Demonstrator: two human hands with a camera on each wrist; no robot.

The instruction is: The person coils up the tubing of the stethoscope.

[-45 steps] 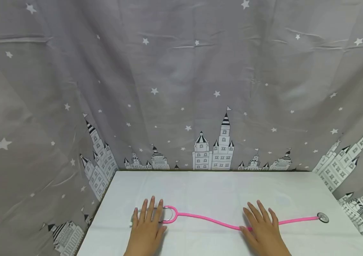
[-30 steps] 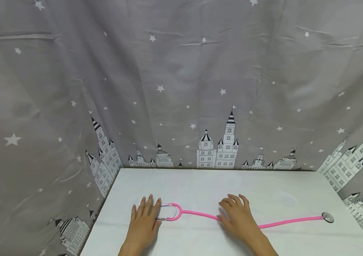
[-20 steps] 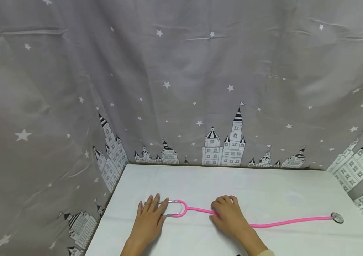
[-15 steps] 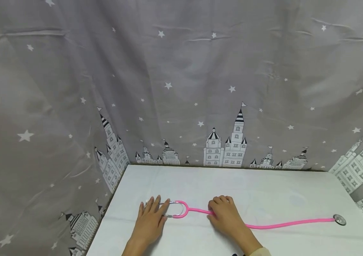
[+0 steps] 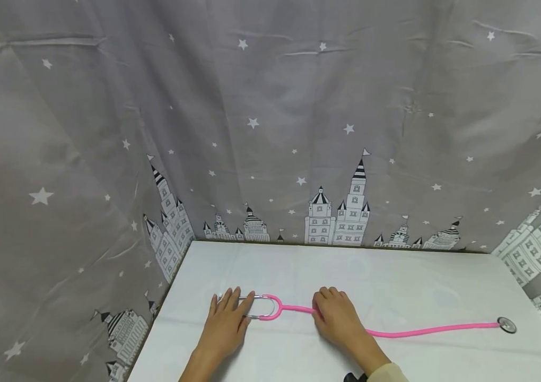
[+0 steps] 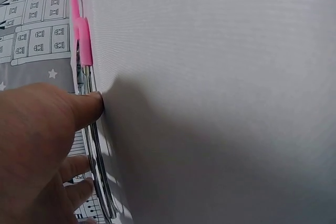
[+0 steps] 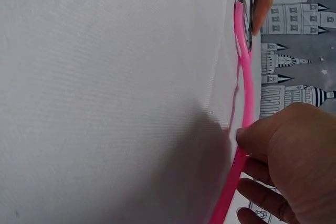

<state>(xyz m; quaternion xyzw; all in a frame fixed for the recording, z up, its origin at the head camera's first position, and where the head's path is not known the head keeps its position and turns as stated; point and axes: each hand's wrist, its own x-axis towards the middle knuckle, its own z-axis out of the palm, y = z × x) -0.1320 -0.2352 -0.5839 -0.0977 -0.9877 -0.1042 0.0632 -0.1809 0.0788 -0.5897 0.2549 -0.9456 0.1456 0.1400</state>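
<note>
A grey castle-print curtain point(image 5: 270, 106) hangs behind the far edge of the white desk point(image 5: 418, 286). A pink stethoscope point(image 5: 409, 334) stretches from near the desk's left edge towards its right. The right hand point(image 5: 338, 320) has its grip clamped on the tubing; the left hand point(image 5: 225, 326), grip spread, partly covers the metal ear tubes point(image 5: 253, 296). The chestpiece point(image 5: 506, 325) lies near the right edge, well apart from both hands.

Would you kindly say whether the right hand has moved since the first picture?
Yes: the right hand moved left, from right of the tall castle tower to roughly below it.
</note>
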